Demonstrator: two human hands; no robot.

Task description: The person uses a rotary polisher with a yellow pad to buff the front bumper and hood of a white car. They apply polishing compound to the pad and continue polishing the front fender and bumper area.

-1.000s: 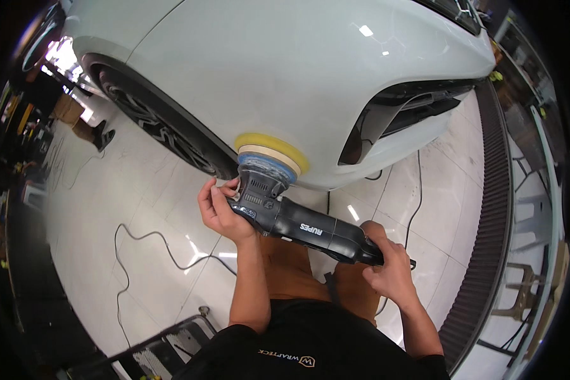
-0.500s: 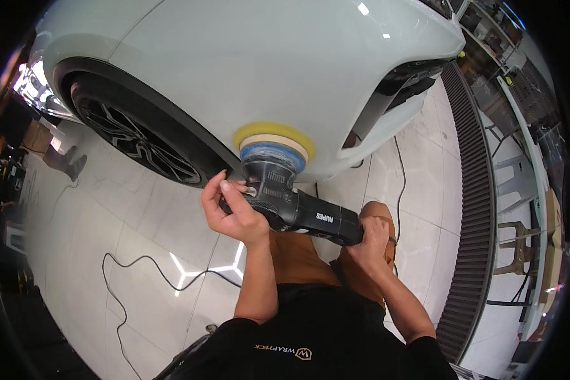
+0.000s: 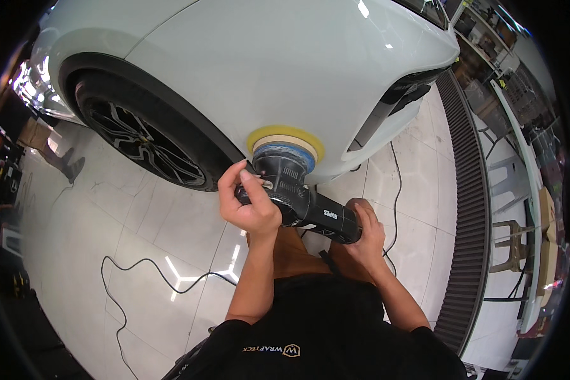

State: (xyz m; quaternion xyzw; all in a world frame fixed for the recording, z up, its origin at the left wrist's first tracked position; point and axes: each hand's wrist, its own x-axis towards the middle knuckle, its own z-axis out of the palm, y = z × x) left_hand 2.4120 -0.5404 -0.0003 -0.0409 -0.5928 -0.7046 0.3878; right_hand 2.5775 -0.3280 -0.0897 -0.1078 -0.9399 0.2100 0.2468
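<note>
Head view: two-handed hold on a rotary-style polisher, pad at the body panel

Position. A black, long-bodied power polisher (image 3: pixel 291 195) lies at the centre of the frame, angled from the pad at upper left to the tail at lower right. Its round yellow foam pad (image 3: pixel 287 132), layered with cream and blue backing, sits at the glossy white car panel (image 3: pixel 266 69), between the black multi-spoke wheel (image 3: pixel 144 139) and the dark angular bumper recess (image 3: pixel 396 104). The pad appears to rest against the paint; its working face is hidden.

Left hand (image 3: pixel 254 206). Grasps the tool near its head, fingers bent, thumb and forefinger raised. This placement presumably steadies the head and sets the pad angle.

Right hand (image 3: pixel 368 237). Clasped around the tail of the body; the underside of the grip cannot be seen. Holding the far end presumably balances the length of the tool and gives leverage.

Cable. A thin black cable (image 3: pixel 151 261) loops across the glossy pale floor tiles (image 3: pixel 76 221) at lower left, clear of the pad.

Markings. Light lettering is printed on the polisher's barrel. The black short-sleeved shirt (image 3: pixel 335 316) at the bottom carries pale lettering beside a gold-outlined emblem.
</note>
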